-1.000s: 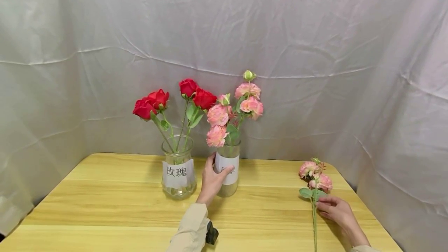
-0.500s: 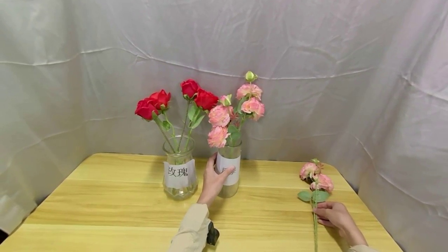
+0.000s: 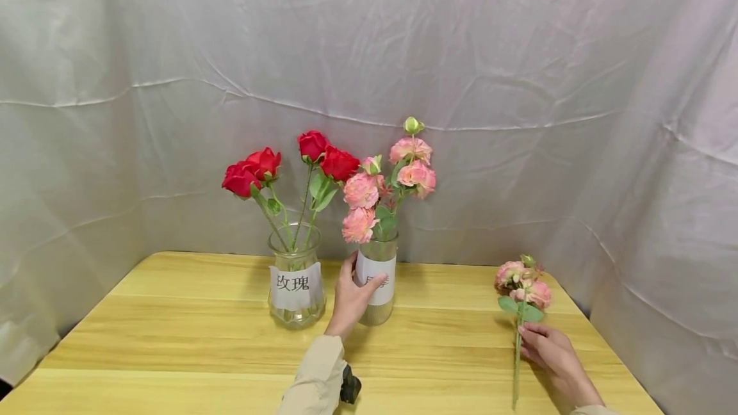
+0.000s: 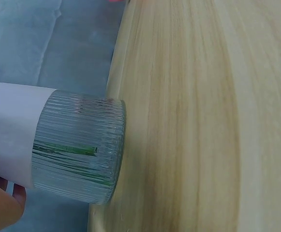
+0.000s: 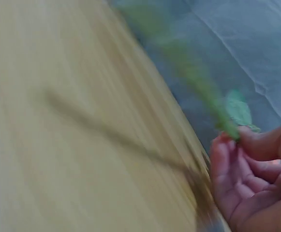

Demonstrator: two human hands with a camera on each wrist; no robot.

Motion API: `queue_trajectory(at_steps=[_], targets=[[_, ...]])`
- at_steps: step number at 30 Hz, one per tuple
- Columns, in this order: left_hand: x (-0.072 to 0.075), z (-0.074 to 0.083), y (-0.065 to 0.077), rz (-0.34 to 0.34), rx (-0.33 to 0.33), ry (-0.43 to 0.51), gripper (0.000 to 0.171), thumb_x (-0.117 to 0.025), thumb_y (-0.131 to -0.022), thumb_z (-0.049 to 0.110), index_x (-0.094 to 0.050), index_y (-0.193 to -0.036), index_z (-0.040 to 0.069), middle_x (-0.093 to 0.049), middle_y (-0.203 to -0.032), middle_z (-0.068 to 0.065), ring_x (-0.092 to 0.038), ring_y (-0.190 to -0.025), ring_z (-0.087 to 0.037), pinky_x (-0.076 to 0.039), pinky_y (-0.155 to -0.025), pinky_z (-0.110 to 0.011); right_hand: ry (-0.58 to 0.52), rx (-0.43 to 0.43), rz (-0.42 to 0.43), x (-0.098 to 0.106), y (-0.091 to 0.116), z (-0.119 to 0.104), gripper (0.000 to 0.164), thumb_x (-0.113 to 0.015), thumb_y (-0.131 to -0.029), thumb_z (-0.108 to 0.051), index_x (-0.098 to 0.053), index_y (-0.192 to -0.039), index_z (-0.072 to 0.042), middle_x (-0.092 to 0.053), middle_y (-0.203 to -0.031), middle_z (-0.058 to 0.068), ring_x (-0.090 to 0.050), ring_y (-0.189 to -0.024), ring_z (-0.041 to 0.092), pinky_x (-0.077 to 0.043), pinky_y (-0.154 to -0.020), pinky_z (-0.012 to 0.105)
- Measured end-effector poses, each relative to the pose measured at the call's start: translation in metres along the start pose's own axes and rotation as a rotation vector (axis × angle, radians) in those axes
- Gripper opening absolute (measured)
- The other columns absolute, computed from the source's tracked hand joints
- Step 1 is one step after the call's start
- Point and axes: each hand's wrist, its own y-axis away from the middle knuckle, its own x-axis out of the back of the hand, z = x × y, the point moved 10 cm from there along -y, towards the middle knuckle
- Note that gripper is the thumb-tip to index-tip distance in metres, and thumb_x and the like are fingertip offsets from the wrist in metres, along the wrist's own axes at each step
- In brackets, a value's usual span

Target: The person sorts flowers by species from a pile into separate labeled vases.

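My left hand grips the ribbed glass vase, thumb across its white paper label. Pink flowers stand in that vase, and the left wrist view shows green stem ends through the glass. At the right of the table, my right hand pinches the stem of another pink flower spray between thumb and fingers, just under its leaves. In the right wrist view the green stem is blurred and held at the fingertips, its shadow falling across the wood.
A wider glass vase with a white label holds several red roses, close to the left of the gripped vase. The yellow wooden table ends at a grey cloth backdrop. A black device is strapped at the left wrist.
My right hand has taken the pink flower spray's stem between thumb and fingers, and its lower end has lifted. The left hand stays on the vase.
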Motion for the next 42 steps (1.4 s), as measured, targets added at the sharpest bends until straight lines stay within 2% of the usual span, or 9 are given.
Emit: queue_trajectory(at_steps=[6, 12, 18, 24, 27, 30, 32, 36, 42], targets=[[-0.001, -0.001, 0.000, -0.004, 0.007, -0.013, 0.071, -0.078, -0.082, 0.017, -0.041, -0.141, 0.001, -0.045, -0.140, -0.019, -0.043, -0.128, -0.038, -0.037, -0.102, -0.054, -0.124, 0.037, 0.022, -0.008, 0.005, -0.004, 0.017, -0.051, -0.097, -0.001, -0.057, -0.112, 0.005, -0.064, -0.086, -0.004, -0.059, -0.073, 0.004, -0.053, -0.068, 0.021], [0.001, -0.004, 0.000, -0.006, 0.014, -0.028, 0.072, -0.078, -0.083, 0.019, -0.040, -0.141, 0.000, -0.045, -0.140, -0.020, -0.043, -0.128, -0.039, -0.037, -0.102, -0.053, -0.161, 0.081, 0.033, -0.019, 0.008, -0.013, 0.008, -0.050, -0.098, 0.000, -0.057, -0.102, -0.003, -0.062, -0.084, -0.005, -0.060, -0.073, 0.005, -0.054, -0.070, 0.023], [0.002, -0.002, 0.001, -0.008, 0.011, -0.023, 0.072, -0.078, -0.083, 0.018, -0.040, -0.142, 0.000, -0.045, -0.140, -0.020, -0.042, -0.128, -0.039, -0.037, -0.102, -0.054, -0.168, 0.122, 0.076, -0.022, 0.009, -0.023, 0.008, -0.051, -0.099, -0.002, -0.051, -0.107, -0.001, -0.062, -0.084, -0.008, -0.059, -0.076, 0.002, -0.052, -0.069, 0.020], [0.001, -0.001, 0.001, -0.001, 0.008, 0.001, 0.072, -0.078, -0.082, 0.014, -0.040, -0.141, 0.000, -0.045, -0.139, -0.021, -0.043, -0.127, -0.040, -0.037, -0.102, -0.055, -0.216, 0.161, 0.123, -0.023, 0.009, -0.035, 0.005, -0.054, -0.098, -0.005, -0.054, -0.102, -0.007, -0.063, -0.081, -0.012, -0.059, -0.077, 0.000, -0.051, -0.067, 0.017], [0.001, 0.005, 0.002, 0.002, 0.005, 0.006, 0.071, -0.077, -0.082, 0.011, -0.040, -0.141, -0.002, -0.045, -0.139, -0.022, -0.043, -0.127, -0.041, -0.037, -0.102, -0.055, -0.223, 0.178, 0.155, -0.025, 0.009, -0.041, 0.006, -0.057, -0.097, -0.007, -0.054, -0.103, -0.007, -0.064, -0.080, -0.014, -0.060, -0.078, -0.001, -0.050, -0.067, 0.018], [0.002, 0.005, 0.001, 0.005, 0.001, -0.005, 0.070, -0.078, -0.082, 0.013, -0.041, -0.140, -0.001, -0.046, -0.138, -0.021, -0.043, -0.127, -0.040, -0.037, -0.102, -0.054, -0.243, 0.191, 0.180, -0.027, 0.009, -0.046, 0.010, -0.059, -0.096, -0.009, -0.053, -0.104, -0.007, -0.064, -0.080, -0.014, -0.059, -0.077, -0.001, -0.050, -0.066, 0.018], [0.001, -0.001, -0.001, 0.004, -0.002, -0.004, 0.071, -0.079, -0.082, 0.015, -0.041, -0.141, 0.001, -0.046, -0.138, -0.020, -0.043, -0.127, -0.039, -0.037, -0.102, -0.054, -0.263, 0.200, 0.204, -0.028, 0.010, -0.048, 0.007, -0.060, -0.096, -0.010, -0.055, -0.101, -0.009, -0.065, -0.079, -0.014, -0.060, -0.075, -0.001, -0.049, -0.063, 0.017], [0.000, -0.002, -0.001, 0.000, -0.001, -0.003, 0.071, -0.078, -0.082, 0.016, -0.041, -0.141, 0.001, -0.045, -0.139, -0.019, -0.043, -0.128, -0.039, -0.037, -0.102, -0.054, -0.310, 0.215, 0.246, -0.030, 0.010, -0.053, 0.005, -0.060, -0.095, -0.007, -0.058, -0.096, -0.011, -0.065, -0.078, -0.012, -0.060, -0.073, 0.000, -0.047, -0.057, 0.016], [0.000, -0.002, -0.001, -0.002, 0.000, -0.017, 0.071, -0.078, -0.082, 0.017, -0.041, -0.141, 0.001, -0.045, -0.138, -0.020, -0.043, -0.127, -0.039, -0.037, -0.102, -0.054, -0.310, 0.245, 0.281, -0.033, 0.010, -0.063, 0.007, -0.060, -0.095, -0.007, -0.056, -0.101, -0.007, -0.065, -0.078, -0.012, -0.060, -0.073, 0.001, -0.045, -0.055, 0.015]])
